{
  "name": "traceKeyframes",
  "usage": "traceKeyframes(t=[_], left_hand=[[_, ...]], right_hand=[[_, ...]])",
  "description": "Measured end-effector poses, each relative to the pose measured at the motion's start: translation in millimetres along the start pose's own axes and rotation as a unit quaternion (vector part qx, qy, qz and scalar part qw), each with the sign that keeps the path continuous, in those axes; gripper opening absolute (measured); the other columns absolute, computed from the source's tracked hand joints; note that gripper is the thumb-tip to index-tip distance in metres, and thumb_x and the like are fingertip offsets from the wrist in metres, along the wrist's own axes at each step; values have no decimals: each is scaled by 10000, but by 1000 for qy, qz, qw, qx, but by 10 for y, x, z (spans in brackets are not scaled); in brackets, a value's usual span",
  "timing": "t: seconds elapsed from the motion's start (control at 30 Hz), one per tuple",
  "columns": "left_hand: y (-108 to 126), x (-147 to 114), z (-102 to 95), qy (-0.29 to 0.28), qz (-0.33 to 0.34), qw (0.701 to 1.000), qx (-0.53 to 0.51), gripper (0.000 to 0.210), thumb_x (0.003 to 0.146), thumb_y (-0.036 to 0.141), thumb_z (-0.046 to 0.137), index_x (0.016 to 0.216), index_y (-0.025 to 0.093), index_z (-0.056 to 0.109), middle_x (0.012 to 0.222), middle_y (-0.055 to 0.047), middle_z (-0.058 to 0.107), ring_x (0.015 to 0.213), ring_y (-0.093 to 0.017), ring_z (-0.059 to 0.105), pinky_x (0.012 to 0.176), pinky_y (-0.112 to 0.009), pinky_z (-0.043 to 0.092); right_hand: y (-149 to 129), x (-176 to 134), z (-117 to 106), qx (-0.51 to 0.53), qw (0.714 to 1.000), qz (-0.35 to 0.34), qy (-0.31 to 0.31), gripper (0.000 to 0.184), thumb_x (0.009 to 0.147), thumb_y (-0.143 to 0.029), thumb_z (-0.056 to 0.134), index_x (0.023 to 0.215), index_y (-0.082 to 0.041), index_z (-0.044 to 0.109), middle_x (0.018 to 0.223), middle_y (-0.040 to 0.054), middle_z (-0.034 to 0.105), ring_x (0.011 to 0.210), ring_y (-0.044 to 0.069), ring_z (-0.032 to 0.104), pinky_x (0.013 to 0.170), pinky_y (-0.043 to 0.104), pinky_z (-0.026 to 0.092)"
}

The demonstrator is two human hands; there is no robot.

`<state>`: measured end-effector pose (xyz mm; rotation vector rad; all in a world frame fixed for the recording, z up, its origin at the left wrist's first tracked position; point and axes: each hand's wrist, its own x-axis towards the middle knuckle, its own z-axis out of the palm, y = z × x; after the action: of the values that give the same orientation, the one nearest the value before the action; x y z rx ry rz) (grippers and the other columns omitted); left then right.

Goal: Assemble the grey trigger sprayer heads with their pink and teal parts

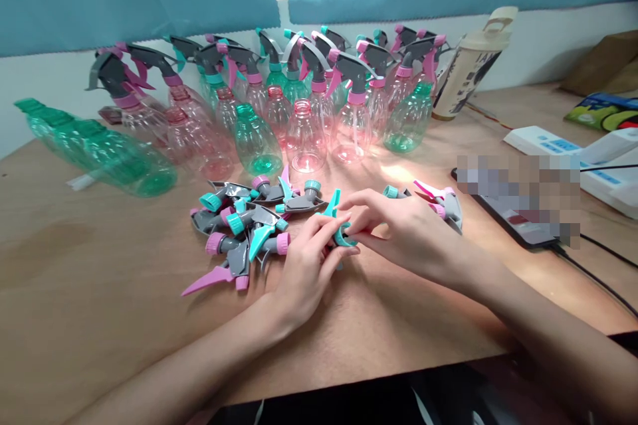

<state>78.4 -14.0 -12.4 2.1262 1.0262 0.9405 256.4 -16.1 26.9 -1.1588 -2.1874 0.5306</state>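
Observation:
Between both hands is a spray trigger head (pixel 343 234) with a teal collar and teal lever, its collar opening turned toward the right. My left hand (pixel 314 249) is closed around it from the left side. The fingers of my right hand (pixel 381 222) pinch at the collar's opening; whether they hold a small part there is hidden. Left of my hands lies a pile of loose grey trigger heads (pixel 244 222) with pink or teal collars and levers. Just beyond my right hand rest a pink-levered trigger head (pixel 451 206) and a teal-collared one (pixel 393 192), partly covered.
Behind stand pink and green clear bottles, some capped with trigger heads (pixel 351 70), others open like the pink bottle (pixel 305 139). Green bottles (pixel 109 146) lie at left. A tumbler (pixel 471 66), a phone (pixel 508 206) with a cable, and a power strip (pixel 563 153) are on the right.

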Motion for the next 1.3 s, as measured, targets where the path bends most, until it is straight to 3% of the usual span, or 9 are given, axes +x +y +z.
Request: traceKeyframes(t=[0.17, 0.43, 0.6, 0.73, 0.87, 1.0, 1.17, 1.3], left_hand=[[-6, 13, -2, -12, -11, 1000, -16, 272, 875, 120, 572, 1126, 215, 618, 1020, -37, 571, 837, -156, 566, 748, -268, 499], [44, 10, -50, 16, 29, 998, 56, 294, 853, 198, 644, 1143, 191, 593, 980, -29, 577, 775, -133, 549, 701, -258, 483], [124, -11, -250, 37, 86, 987, 133, 347, 860, 209, 630, 1200, 208, 559, 1031, -43, 593, 869, -155, 563, 768, -288, 489], [163, -22, -565, 66, 149, 958, 234, 303, 865, 213, 607, 1165, 184, 589, 1016, -63, 622, 965, -204, 549, 848, -347, 470], [137, -32, -938, 33, 165, 927, 336, 328, 854, 233, 601, 1178, 185, 613, 992, -74, 643, 937, -228, 513, 805, -353, 476], [27, -19, -1189, -41, 150, 901, 406, 368, 862, 266, 567, 1213, 165, 610, 990, -87, 661, 916, -235, 497, 807, -356, 467], [-95, 13, -1263, -125, 110, 870, 464, 376, 874, 272, 520, 1234, 200, 603, 1082, -88, 667, 982, -256, 527, 840, -379, 436], [-63, -17, -1205, -115, 102, 873, 464, 383, 901, 300, 501, 1269, 222, 570, 1137, -93, 638, 1012, -257, 536, 853, -384, 428]], right_hand=[[53, 4, -5, 49, 999, -9, 11, 184, 824, -94, 630, 985, -162, 570, 792, -18, 714, 741, 103, 694, 633, 164, 486], [-30, -47, -99, -28, 999, -38, 27, 126, 825, -106, 627, 921, -187, 611, 837, -25, 696, 726, 95, 645, 637, 196, 477], [-126, -199, -229, -31, 998, -29, 41, 132, 839, -174, 637, 966, -193, 605, 899, -10, 695, 771, 104, 649, 659, 205, 506], [-57, -374, -295, -43, 999, 5, 23, 148, 835, -244, 640, 975, -209, 608, 912, 5, 681, 788, 132, 652, 659, 248, 525], [54, -557, -297, -17, 998, 55, -11, 178, 867, -327, 584, 999, -212, 620, 977, 42, 678, 842, 172, 645, 741, 328, 546], [70, -678, -256, -25, 995, 88, -28, 192, 866, -330, 580, 1013, -213, 618, 1014, 55, 677, 857, 186, 640, 742, 345, 546], [-10, -721, -247, -44, 992, 109, -40, 226, 873, -368, 568, 1031, -213, 613, 1036, 67, 668, 880, 198, 637, 745, 349, 542], [16, -787, -318, -51, 990, 129, -39, 296, 879, -445, 541, 1066, -224, 605, 1019, 71, 666, 893, 211, 637, 756, 364, 542]])
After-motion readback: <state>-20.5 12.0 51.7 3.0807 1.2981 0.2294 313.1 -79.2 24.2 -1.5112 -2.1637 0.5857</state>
